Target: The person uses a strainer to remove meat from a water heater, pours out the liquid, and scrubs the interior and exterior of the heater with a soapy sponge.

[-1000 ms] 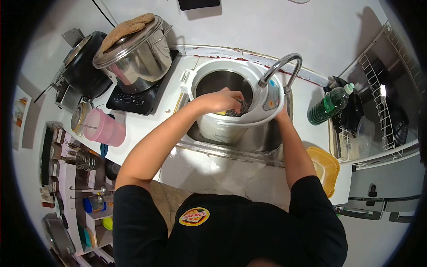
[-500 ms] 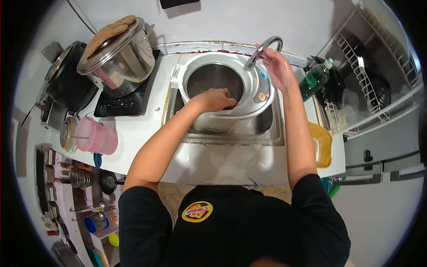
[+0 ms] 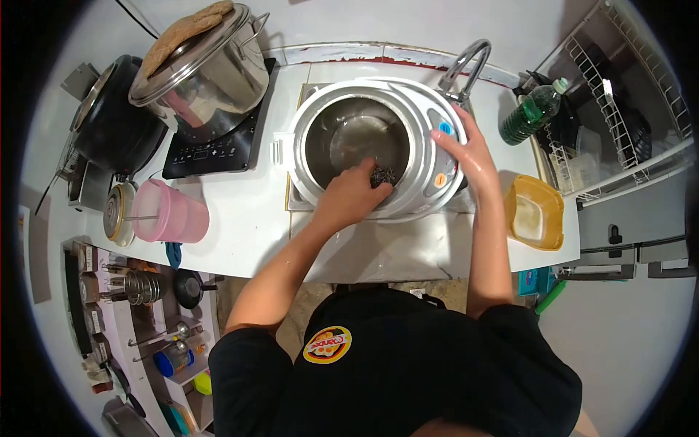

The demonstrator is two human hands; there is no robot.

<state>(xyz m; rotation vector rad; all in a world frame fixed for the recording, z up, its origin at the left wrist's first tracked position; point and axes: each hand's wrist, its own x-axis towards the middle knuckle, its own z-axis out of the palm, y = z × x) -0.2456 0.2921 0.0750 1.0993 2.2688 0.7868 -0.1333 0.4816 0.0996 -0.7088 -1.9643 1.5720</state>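
A white electric pot [image 3: 424, 197] with a round metal interior sits over the sink [image 3: 466, 202], its control panel with blue and orange buttons on the right. My left hand [image 3: 349, 195] reaches into the pot's mouth, fingers closed round a dark steel wool scrubber [image 3: 383, 176] near the inner wall. Water or wet sheen shows at the bottom inside. My right hand [image 3: 470, 156] grips the pot's right rim, thumb on top by the panel; its other fingers are partly hidden behind the edge. The curved faucet [image 3: 466, 65] stands behind that hand.
To the left, a large steel stockpot [image 3: 211, 87] stands on an induction cooker [image 3: 211, 156], near a pink pitcher [image 3: 175, 213]. At right are a green bottle [image 3: 534, 113], a yellow basin [image 3: 535, 211] and a wire dish rack [image 3: 601, 109].
My right hand has left the faucet and taken hold of the pot's rim. The pot now tilts more toward me, showing its inside. My left hand keeps the scrubber in the pot.
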